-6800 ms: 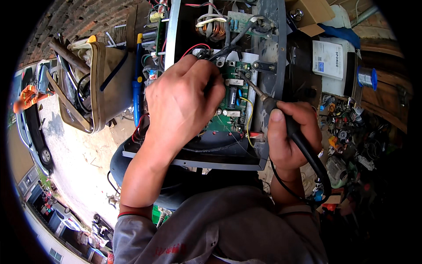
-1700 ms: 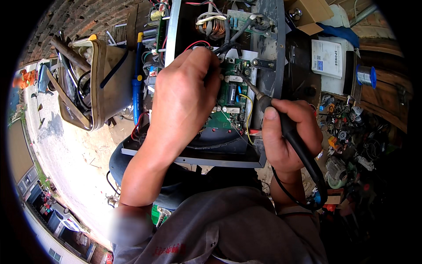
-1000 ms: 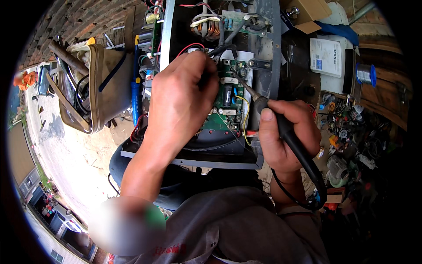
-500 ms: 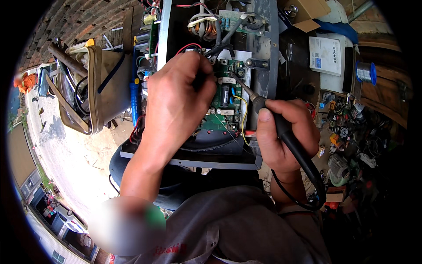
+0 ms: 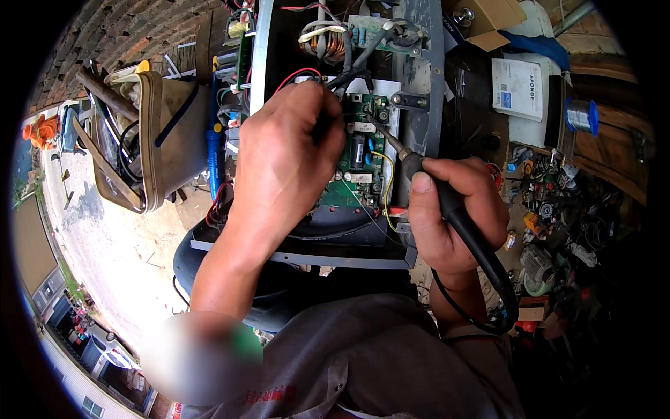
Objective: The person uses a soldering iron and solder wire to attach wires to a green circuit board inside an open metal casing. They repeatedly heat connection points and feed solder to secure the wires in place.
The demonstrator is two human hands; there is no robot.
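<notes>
My right hand (image 5: 457, 209) is wrapped round the dark handle of a soldering iron (image 5: 412, 162). The iron's tip reaches the upper right part of a green circuit board (image 5: 340, 197), near a white block-shaped component (image 5: 361, 128). Over the board's left side is my left hand (image 5: 289, 140), its fingers curled together in a pinch. What those fingers hold, if anything, is hidden behind the hand. The board sits inside an opened grey metal housing (image 5: 335, 260). A yellow wire (image 5: 389, 183) curves along its right side, and a copper-wound coil (image 5: 324, 47) lies above it.
Left of the housing stands a tool-filled bucket (image 5: 174, 140), with a blue-handled tool (image 5: 213, 162) between them. To the right are a white box (image 5: 516, 89), a spool of solder wire (image 5: 581, 116), a cardboard box (image 5: 488, 21) and a heap of loose parts (image 5: 548, 209).
My left hand has shifted very slightly to the right over the board. The right hand and the soldering iron stay almost where they were.
</notes>
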